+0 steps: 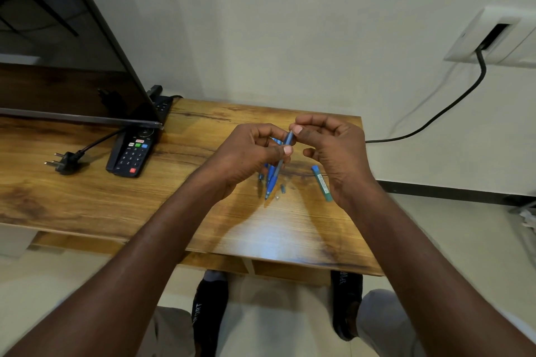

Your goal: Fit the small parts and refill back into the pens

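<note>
Both hands pinch one blue pen above the table.

The left hand (246,151) grips the pen (282,153) mid-barrel; the right hand (327,148) pinches its top end. Loose pen parts (271,180) lie beneath, a teal tube (321,182) near the table's (290,235) right edge.

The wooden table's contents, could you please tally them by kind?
Blue plastic pen held in both hands: 1
Blue pen on the wooden table: 1
Loose teal pen barrel: 1
Black remote control: 1
Black three-pin plug: 1
Total: 5, small pen bits uncounted.
</note>
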The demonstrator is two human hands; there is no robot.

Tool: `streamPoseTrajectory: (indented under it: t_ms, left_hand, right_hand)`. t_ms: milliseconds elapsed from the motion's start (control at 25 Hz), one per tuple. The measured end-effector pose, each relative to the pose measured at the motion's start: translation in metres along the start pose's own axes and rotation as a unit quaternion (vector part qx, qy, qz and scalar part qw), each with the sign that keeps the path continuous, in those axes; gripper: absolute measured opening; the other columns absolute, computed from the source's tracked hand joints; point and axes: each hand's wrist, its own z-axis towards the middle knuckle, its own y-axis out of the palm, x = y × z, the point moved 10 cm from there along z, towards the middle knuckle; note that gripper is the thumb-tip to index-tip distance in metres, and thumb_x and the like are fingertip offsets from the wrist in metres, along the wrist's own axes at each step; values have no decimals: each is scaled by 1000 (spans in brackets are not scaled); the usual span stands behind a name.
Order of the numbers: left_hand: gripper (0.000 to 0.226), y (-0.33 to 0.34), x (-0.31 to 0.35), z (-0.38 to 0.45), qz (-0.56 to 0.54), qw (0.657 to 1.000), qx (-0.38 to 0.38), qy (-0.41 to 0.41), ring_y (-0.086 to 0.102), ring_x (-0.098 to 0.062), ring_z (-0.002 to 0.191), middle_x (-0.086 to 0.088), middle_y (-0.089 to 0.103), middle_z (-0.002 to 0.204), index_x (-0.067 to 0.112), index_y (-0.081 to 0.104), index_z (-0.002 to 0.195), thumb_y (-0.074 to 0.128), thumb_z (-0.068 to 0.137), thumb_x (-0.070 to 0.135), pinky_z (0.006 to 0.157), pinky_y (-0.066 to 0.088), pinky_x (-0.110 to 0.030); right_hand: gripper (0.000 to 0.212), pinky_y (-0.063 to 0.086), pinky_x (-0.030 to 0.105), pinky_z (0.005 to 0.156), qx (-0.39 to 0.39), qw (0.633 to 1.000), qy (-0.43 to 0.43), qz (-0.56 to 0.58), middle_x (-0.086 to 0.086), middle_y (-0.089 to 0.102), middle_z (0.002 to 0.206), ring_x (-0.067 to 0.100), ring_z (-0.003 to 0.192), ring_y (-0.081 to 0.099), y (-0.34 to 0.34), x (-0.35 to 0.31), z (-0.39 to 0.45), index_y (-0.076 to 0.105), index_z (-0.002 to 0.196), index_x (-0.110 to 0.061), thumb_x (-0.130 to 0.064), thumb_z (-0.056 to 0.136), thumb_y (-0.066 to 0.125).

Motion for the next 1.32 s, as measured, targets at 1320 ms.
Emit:
streamPoseTrajectory:
  t_ms: [1320]
  left_hand:
    - [32,-5,-30,-5,285,956,-40,-61,74,-17,74,-4,76,87,19,69,115,84,87,14,66,57,-30]
  right_hand:
    - [19,61,41,79,-151,816,-67,-553,0,77,94,23,89,73,37,45,-12,78,97,-30,-12,91,72]
